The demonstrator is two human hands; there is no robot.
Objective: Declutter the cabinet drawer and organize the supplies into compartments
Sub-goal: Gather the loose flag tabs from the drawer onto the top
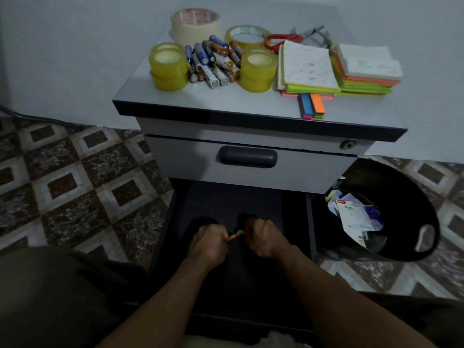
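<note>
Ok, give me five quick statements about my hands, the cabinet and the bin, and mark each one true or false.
1. The left hand and right hand both pinch a small multicoloured item over the open lower drawer. True.
2. The batteries lie in the black bin. False: they are piled on the cabinet top, between yellow tape rolls.
3. Red-handled scissors lie behind the sticky notes. True.
4. The upper drawer is pulled open. False: it is closed; only the lower drawer is out.
5. The black bin holds paper and packaging. True.
</note>
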